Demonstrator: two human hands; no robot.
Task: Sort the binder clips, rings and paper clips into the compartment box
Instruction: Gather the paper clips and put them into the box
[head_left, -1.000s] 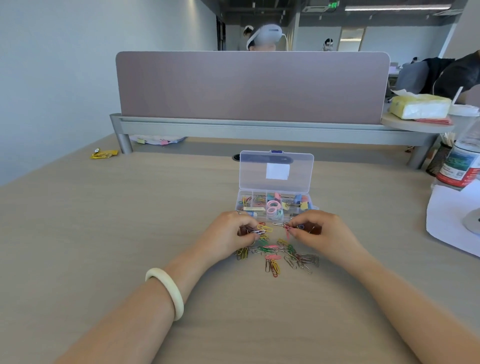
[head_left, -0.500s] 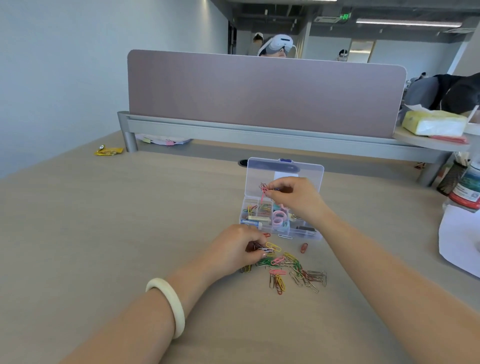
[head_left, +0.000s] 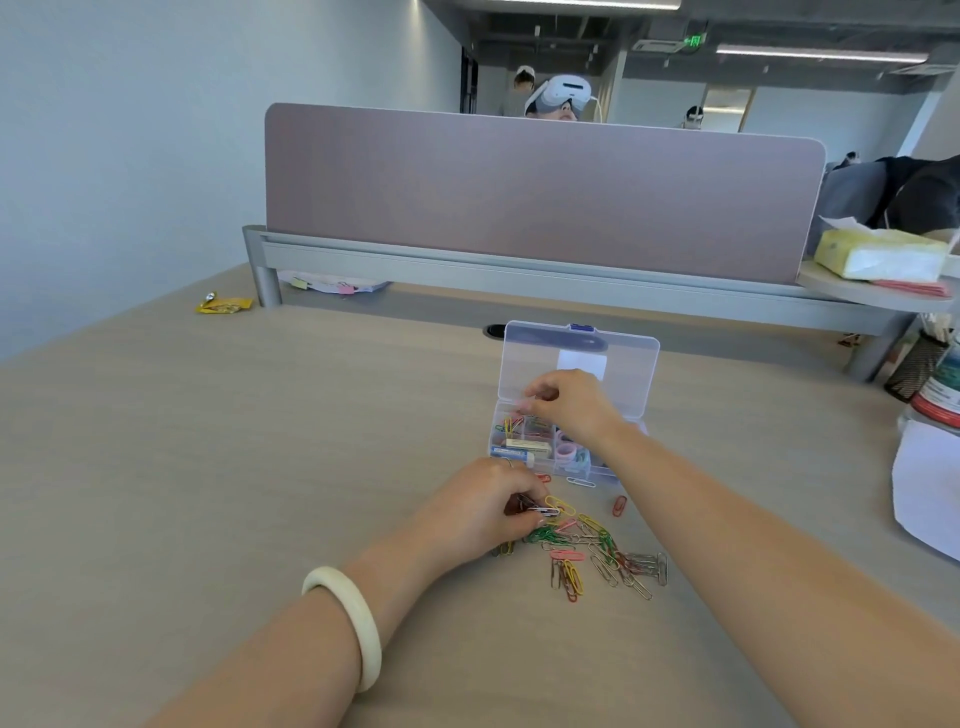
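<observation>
open-plan office | desk divider panel | shared desk | ceiling strip lights

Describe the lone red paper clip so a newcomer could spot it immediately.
Find the clear compartment box with its lid up, mid-desk. Just in front of its near right corner, beside the right forearm, lies the red paper clip. It sits alone on bare desk, apart from the multicoloured pile nearer the camera.

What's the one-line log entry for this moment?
right hand: over box | left hand: pinching paper clips on table | lid: open
</observation>
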